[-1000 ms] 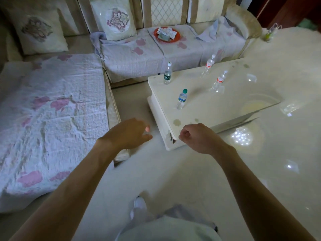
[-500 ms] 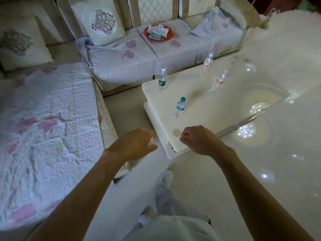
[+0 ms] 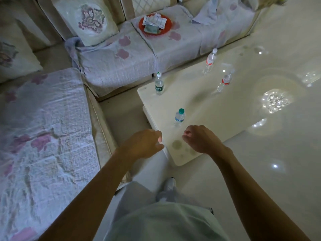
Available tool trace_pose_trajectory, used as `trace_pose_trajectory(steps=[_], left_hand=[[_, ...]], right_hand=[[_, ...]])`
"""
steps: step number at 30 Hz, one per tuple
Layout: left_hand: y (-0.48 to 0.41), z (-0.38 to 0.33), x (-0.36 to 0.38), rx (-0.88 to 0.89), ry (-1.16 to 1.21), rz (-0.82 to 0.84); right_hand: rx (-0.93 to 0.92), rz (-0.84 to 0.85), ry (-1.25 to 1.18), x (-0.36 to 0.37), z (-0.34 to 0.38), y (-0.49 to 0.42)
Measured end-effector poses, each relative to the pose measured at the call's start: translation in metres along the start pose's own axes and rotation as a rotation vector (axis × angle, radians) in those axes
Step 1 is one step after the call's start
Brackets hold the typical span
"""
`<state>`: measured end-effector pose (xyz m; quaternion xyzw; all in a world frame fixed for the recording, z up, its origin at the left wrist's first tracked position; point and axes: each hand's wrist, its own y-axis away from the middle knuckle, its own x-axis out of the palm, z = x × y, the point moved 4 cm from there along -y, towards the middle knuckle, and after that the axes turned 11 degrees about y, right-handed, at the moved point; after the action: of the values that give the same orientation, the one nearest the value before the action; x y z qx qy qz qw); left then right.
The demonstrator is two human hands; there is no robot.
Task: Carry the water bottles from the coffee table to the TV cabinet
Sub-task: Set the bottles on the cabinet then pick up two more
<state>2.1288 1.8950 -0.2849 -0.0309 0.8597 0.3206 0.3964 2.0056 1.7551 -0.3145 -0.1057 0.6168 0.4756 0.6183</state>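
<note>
Coffee table [image 3: 217,108] is set in the angle between two sofa runs: left run [image 3: 43,127] to its left, rear run [image 3: 139,54] behind it. Four bottles are stood on the table top, well apart. Nearest bottle [image 3: 179,117] is placed at the near end, close to the left edge. Corner bottle [image 3: 159,84] is placed at the far left corner. Far bottle [image 3: 209,60] is placed toward the back edge, and right-hand bottle [image 3: 224,82] is placed before it, slightly right. A plate [image 3: 155,25] is laid on the rear run's seat, with a cushion [image 3: 85,20] propped to its left. Left hand [image 3: 142,144] is held over the table's near left edge. Right hand [image 3: 199,139] is held over the near end, just before the nearest bottle.
</note>
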Motion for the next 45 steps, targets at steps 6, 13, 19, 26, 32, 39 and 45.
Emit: trace_pose_trajectory(steps=[6,13,19,26,32,39,45], left_hand=[[-0.047,0.011,-0.017,0.004,0.008,0.056],[-0.13,0.045,-0.036,0.063,0.001,0.193],[-0.221,0.071,-0.045,0.109,0.029,0.238],[-0.288,0.109,-0.004,0.095,0.234,0.275],[-0.332,0.14,0.037,0.016,0.329,0.259],[-0.386,0.144,0.1,-0.023,0.626,0.213],[-0.419,0.144,0.134,0.052,0.642,0.19]], right_hand=[[0.075,0.115,-0.048,0.017,-0.011,-0.042],[0.221,0.18,-0.139,0.039,-0.017,-0.1],[0.472,0.192,-0.306,0.061,-0.022,-0.16],[0.786,0.136,-0.775,0.123,-0.032,-0.199],[0.888,0.054,-0.934,0.182,-0.047,-0.234],[0.886,-0.208,-1.021,0.243,-0.08,-0.295],[0.774,-0.426,-1.031,0.267,-0.095,-0.332]])
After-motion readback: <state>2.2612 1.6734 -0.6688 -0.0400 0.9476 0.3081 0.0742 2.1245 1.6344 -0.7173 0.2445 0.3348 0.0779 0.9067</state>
